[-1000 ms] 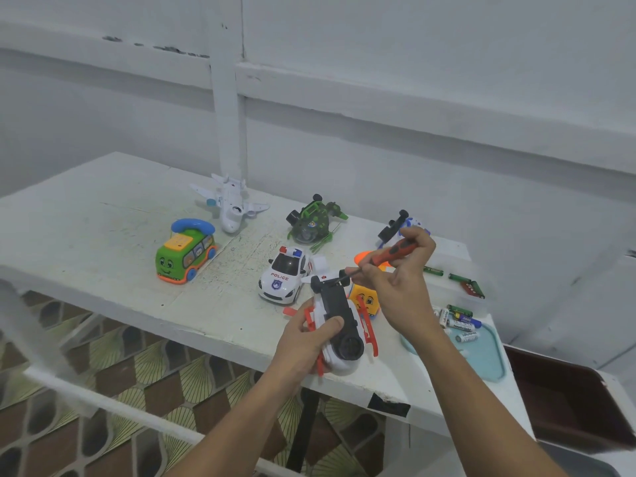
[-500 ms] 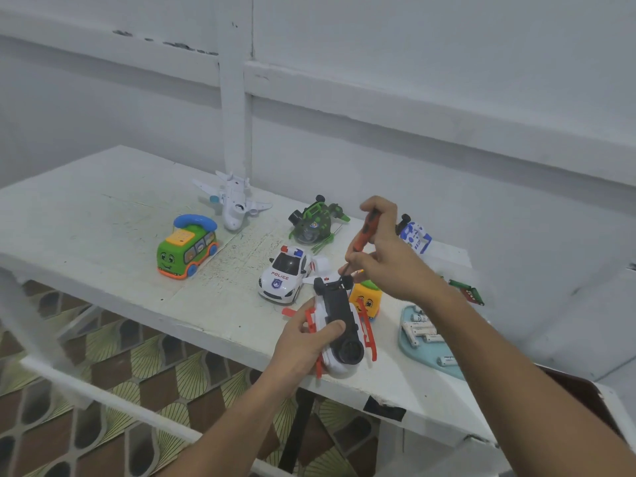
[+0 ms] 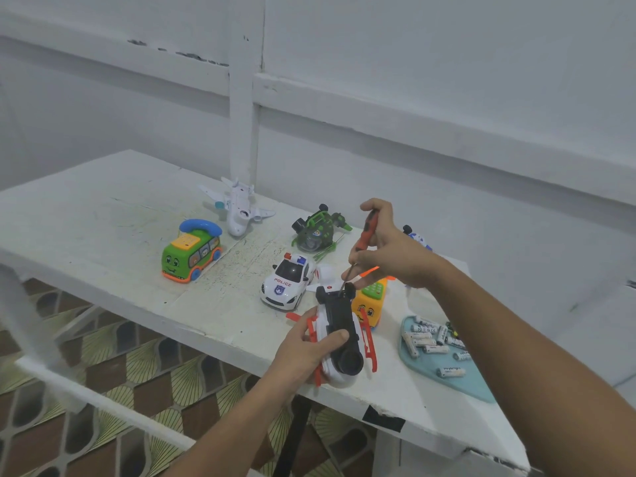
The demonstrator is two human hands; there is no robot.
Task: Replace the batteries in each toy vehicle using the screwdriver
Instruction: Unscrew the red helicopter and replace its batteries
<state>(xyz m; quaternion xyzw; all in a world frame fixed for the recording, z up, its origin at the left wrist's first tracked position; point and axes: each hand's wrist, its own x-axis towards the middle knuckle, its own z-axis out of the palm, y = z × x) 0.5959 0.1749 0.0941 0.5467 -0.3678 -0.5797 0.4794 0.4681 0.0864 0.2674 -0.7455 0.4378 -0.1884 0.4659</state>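
Note:
My left hand (image 3: 303, 349) grips a white and red toy helicopter (image 3: 339, 335) turned belly up at the table's front edge, its black underside facing me. My right hand (image 3: 389, 253) holds an orange-handled screwdriver (image 3: 364, 235) nearly upright, its thin shaft pointing down at the far end of the black underside. Several white batteries (image 3: 430, 339) lie on a light blue tray (image 3: 471, 383) to the right.
On the white table (image 3: 103, 242) stand a green bus toy (image 3: 189, 253), a white plane (image 3: 237, 208), a green helicopter (image 3: 316, 230), a police car (image 3: 289, 282), a yellow phone toy (image 3: 370, 301) and a partly hidden blue-white toy (image 3: 418, 237). Patterned floor lies below.
My right hand swung the screwdriver from lying nearly flat to nearly upright, tip down at the helicopter's underside. My view shifted, bringing the battery tray more into view. My left hand kept its grip.

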